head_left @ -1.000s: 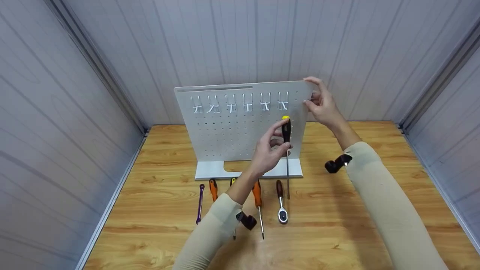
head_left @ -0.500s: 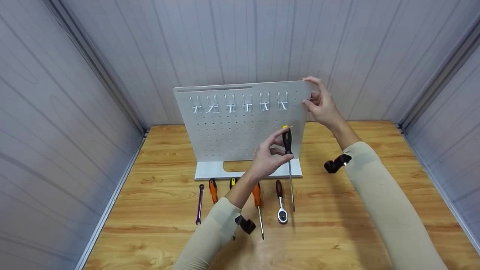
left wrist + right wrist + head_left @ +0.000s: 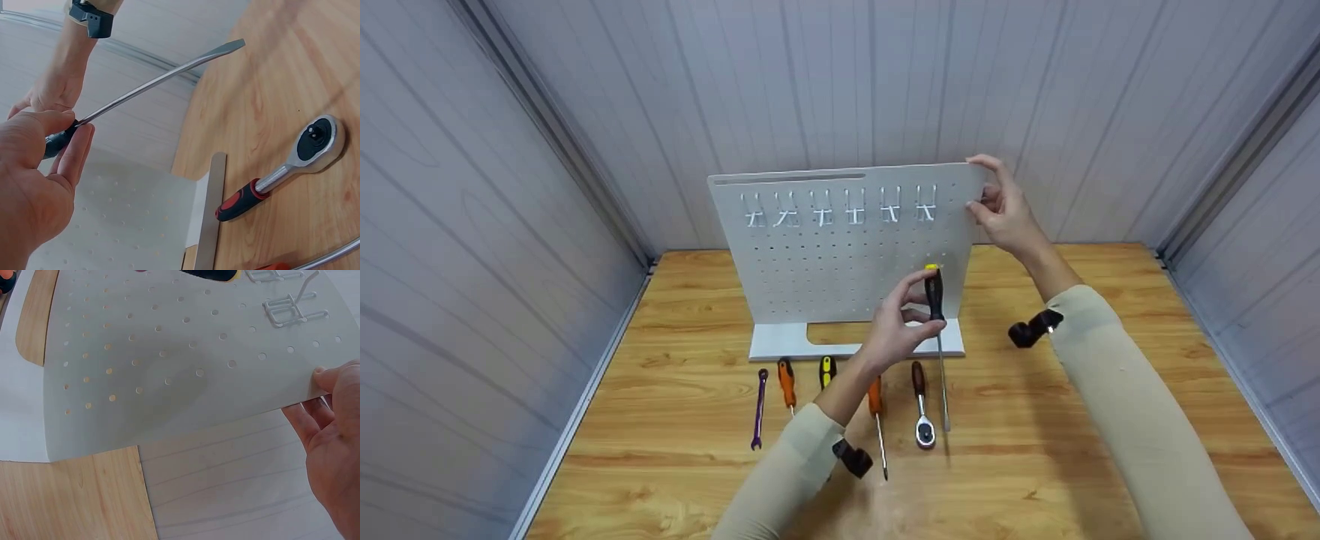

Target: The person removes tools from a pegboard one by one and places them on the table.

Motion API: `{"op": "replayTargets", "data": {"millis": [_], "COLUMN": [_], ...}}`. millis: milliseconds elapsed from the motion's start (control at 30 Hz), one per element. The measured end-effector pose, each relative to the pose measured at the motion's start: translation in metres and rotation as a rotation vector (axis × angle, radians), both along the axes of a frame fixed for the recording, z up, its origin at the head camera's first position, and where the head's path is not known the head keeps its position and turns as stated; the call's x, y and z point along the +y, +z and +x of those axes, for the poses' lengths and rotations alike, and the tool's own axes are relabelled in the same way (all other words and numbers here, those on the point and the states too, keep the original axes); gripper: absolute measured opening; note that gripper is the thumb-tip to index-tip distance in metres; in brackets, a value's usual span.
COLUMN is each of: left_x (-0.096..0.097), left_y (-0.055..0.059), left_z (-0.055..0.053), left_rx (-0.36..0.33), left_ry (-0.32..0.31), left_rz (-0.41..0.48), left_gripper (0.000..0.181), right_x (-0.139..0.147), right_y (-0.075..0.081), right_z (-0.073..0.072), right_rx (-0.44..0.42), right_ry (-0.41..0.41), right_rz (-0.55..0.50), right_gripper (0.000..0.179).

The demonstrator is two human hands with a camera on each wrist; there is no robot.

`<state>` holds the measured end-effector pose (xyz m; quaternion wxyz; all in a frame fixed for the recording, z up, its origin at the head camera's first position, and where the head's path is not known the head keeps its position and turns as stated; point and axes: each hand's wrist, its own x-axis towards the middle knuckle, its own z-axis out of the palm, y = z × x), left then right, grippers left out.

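Observation:
My left hand (image 3: pixel 894 330) pinches a flathead screwdriver (image 3: pixel 934 294) by its black, yellow-capped handle, shaft hanging down in front of the pegboard. In the left wrist view, thumb and fingers grip the screwdriver (image 3: pixel 152 83) near the base of its shaft, its flat tip pointing away from the palm. My right hand (image 3: pixel 1006 210) holds the upper right edge of the white pegboard (image 3: pixel 825 277), thumb on the front and fingers behind. Several wire hooks (image 3: pixel 855 206) line the board's top, all bare. The right wrist view shows the right hand (image 3: pixel 337 422) gripping that edge.
On the wooden table (image 3: pixel 660 375), before the board's base (image 3: pixel 780 341), lie a purple wrench (image 3: pixel 760 409), an orange screwdriver (image 3: pixel 787 382), a black-and-yellow handle (image 3: pixel 827 369), another orange screwdriver (image 3: pixel 875 397) and a ratchet (image 3: pixel 923 420). Panel walls (image 3: pixel 840 82) enclose the back and sides.
The left hand has lowered the screwdriver along the board, away from the hooks, its tip now nearer the table. The right hand keeps its hold on the pegboard's edge.

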<state>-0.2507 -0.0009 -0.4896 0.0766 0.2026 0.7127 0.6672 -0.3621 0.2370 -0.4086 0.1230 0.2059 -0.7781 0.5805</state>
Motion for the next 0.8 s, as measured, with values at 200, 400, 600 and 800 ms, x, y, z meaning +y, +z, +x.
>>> {"op": "replayTargets", "data": {"millis": [200,400,600,800], "left_x": [0.003,0.006,0.011,0.016], "left_y": [-0.009,-0.015,-0.022,-0.035], "left_z": [0.001,0.004,0.006,0.009], "left_rx": [-0.046,-0.055,-0.066,-0.086], "left_ry": [-0.001,0.007,0.009,0.0], "left_rz": [-0.015,-0.052,-0.097,-0.138], "left_gripper": [0.065,0.066,0.066,0.066], "right_x": [0.001,0.001,0.001,0.001], "right_y": [0.0,-0.001,-0.002,-0.002], "right_z": [-0.001,0.0,0.0,0.0], "right_rx": [0.007,0.0,0.004,0.009], "right_ry": [0.006,-0.004,-0.013,-0.013], "right_rz": [0.001,0.005,0.014,0.016], "right_gripper": [0.065,0.065,0.065,0.063]}}
